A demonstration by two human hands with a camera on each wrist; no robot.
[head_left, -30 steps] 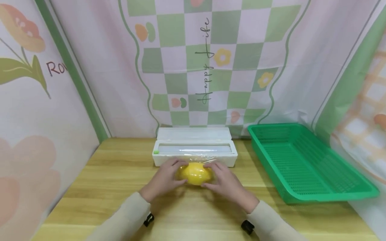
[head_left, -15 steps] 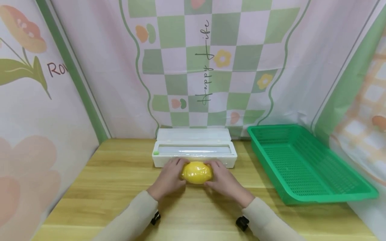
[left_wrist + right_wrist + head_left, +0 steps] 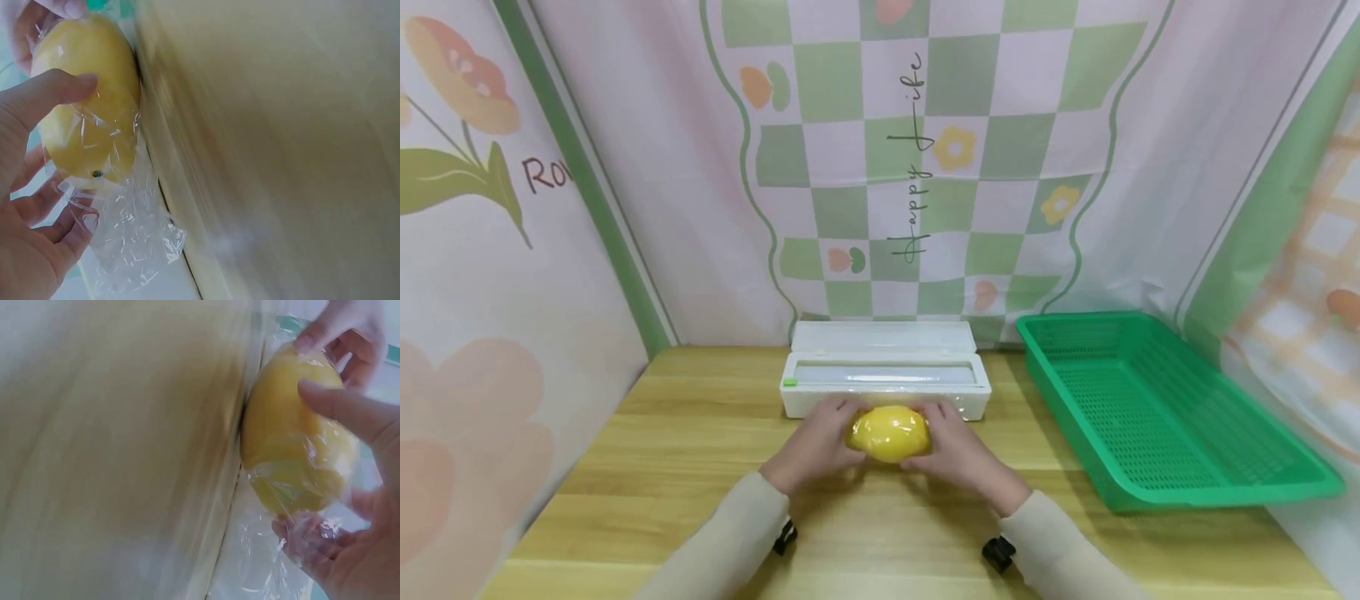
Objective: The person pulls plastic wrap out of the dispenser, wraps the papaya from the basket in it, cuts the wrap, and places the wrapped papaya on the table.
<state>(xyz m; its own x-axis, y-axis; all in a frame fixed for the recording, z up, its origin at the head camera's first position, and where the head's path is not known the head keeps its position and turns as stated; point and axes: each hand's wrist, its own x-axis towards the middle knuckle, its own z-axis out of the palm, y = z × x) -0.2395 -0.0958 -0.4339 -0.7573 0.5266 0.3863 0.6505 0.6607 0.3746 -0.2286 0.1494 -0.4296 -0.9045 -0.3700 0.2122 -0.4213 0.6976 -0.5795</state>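
Between both hands is a smooth yellow oval fruit (image 3: 891, 434), loosely covered in clear cling film (image 3: 134, 231). My left hand (image 3: 820, 442) grips its left end, thumb on the near side and fingers around the far side. At the other end my right hand (image 3: 957, 446) grips it in the same way, its thumb (image 3: 337, 406) pressed on the film. Loose wrinkled film spreads past the fruit's ends in the wrist views. Just behind the hands stands a white cling film dispenser (image 3: 805, 404) with its lid (image 3: 883, 337) raised.
A green perforated plastic basket (image 3: 1075, 433) stands on the right side of the wooden table (image 3: 700, 433). Printed cloth (image 3: 955, 200) hangs behind and along both sides. The dispenser carries a small green cutter slide (image 3: 789, 382) at its left end.
My hands have drawn in closer around the fruit's ends since a second ago, and the forearms have come slightly inward. The fruit stays in about the same spot before the dispenser.
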